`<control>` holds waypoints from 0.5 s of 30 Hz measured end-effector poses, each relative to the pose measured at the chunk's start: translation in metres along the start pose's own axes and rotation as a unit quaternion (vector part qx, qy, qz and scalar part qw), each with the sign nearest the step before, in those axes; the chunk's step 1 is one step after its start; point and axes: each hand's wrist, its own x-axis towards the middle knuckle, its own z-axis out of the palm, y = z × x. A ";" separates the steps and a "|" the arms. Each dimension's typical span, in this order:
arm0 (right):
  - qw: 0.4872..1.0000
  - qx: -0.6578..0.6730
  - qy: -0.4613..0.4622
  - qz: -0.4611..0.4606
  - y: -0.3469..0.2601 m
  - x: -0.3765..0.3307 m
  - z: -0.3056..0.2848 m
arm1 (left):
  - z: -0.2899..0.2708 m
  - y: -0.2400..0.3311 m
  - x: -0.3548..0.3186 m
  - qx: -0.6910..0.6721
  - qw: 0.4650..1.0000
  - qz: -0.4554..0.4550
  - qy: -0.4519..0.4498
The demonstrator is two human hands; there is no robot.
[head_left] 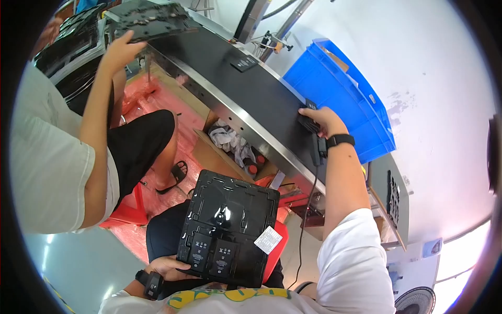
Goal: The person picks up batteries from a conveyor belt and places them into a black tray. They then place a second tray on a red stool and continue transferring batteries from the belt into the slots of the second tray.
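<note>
My left hand (166, 266) grips the lower left edge of a glossy black plastic tray (230, 201), which rests across my lap. Two flat black batteries (224, 257) with white printing sit in its lower pockets, and a white label (267, 240) is stuck near its right edge. Out over the conveyor belt (272, 102), my right hand (327, 121) is closed around flat black batteries (308, 123); how many is hidden by the fingers. Farther along the belt lies a single flat black battery (244, 64).
Beside the belt stands a blue bin (334, 86). A thin black cable (306, 225) hangs from near my right wrist. At left, a co-worker's hand (121, 51) touches a black tray (151, 22) on the belt. Below the belt is a cardboard box (214, 152) holding cloths.
</note>
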 end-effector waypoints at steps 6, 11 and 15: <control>0.997 -0.018 0.048 0.049 0.025 0.005 -0.012 | 0.010 0.010 -0.001 0.009 1.000 -0.011 -0.012; 0.998 0.043 0.038 0.040 0.007 0.002 -0.006 | 0.004 0.008 0.000 0.025 0.999 -0.020 0.009; 0.993 0.101 0.065 0.001 -0.013 0.014 -0.005 | 0.005 0.015 0.011 0.021 0.999 -0.028 -0.018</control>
